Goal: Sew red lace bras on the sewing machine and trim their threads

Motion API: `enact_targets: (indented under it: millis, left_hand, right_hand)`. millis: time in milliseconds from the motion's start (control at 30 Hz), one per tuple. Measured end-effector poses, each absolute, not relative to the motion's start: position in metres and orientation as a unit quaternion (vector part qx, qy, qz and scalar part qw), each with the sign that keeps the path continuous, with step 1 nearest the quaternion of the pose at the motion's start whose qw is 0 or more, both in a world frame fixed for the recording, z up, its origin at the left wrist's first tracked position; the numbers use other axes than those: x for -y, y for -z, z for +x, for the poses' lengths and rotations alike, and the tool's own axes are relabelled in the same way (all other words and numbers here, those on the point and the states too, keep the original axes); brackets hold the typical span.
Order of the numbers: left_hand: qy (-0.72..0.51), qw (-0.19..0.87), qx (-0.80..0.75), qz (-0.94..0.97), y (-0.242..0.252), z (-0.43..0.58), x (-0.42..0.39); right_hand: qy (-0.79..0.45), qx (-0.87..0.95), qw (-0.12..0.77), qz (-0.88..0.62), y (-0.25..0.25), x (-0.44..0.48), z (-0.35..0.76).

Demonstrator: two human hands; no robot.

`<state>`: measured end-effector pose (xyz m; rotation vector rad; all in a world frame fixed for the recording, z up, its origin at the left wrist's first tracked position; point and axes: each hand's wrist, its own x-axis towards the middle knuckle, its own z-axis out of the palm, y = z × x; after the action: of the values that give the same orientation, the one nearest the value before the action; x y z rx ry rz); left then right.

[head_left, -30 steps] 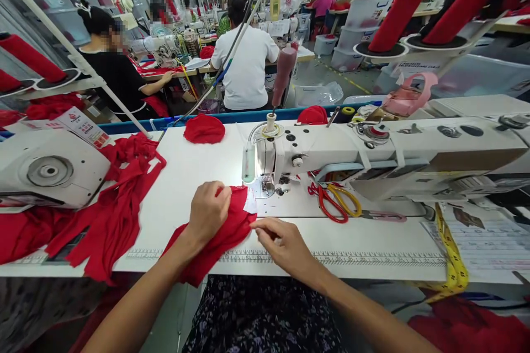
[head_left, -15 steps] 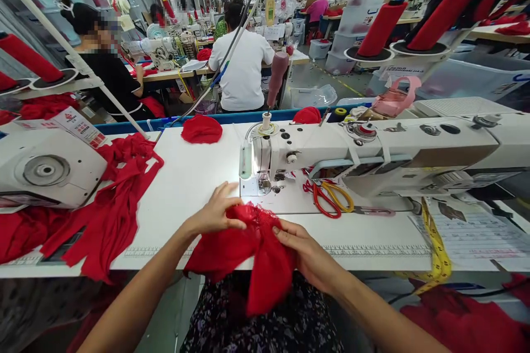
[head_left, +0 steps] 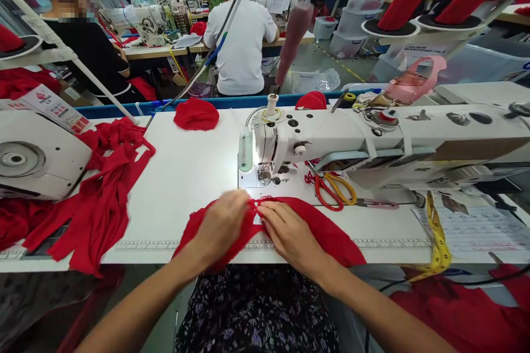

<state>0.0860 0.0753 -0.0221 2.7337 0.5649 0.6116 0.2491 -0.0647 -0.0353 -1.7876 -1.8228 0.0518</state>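
Head view: red fabric (head_left: pixel 318 220), spread along the near edge of the surface (head_left: pixel 190 160), long axis left to right; the needle end of the sewing machine (head_left: pixel 327 127) is placed just beyond its middle, both hands about equally near; left hand (head_left: pixel 223 220) curled over fabric, blurred, pinch cannot be told; right hand (head_left: pixel 290 231) laid on fabric, fingers together, thumb hidden, pinch likewise untold.

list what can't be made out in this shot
In the head view:
Left hand: fingers blurred.
Red cloth: hidden where the hands, left and right hand, cover it.
White patch: too small to tell any markings.
Paper: writing too small to read.
Left machine: cut off by the left edge.
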Motion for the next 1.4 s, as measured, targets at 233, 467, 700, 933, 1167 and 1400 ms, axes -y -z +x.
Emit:
enact_targets:
  millis: [233,467,700,933,1167,1400]
  left_hand:
    - [-0.136,0.146,-0.069,0.978,0.056,0.079,-0.059]
    - [-0.147,0.081,-0.061,0.984,0.054,0.085,-0.062]
    - [-0.125,0.065,-0.059,0.988,0.054,0.083,-0.061]
    - [-0.135,0.055,-0.062,0.987,0.055,0.083,-0.058]
    - [-0.140,0.121,-0.079,0.980,0.050,0.081,-0.059]
    - [-0.234,0.251,-0.200,0.918,0.050,0.093,-0.052]
  right_hand:
    - [-0.063,0.707,0.277,-0.648,0.045,0.054,0.280]
    - [-0.069,0.673,0.243,-0.696,0.041,0.013,0.280]
    - [-0.123,0.653,0.265,-0.699,0.045,0.005,0.287]
    - [-0.118,0.619,0.260,-0.732,0.045,-0.001,0.276]
    - [-0.113,0.613,0.271,-0.734,0.040,0.006,0.279]
    - [-0.050,0.656,0.315,-0.685,0.040,0.049,0.260]
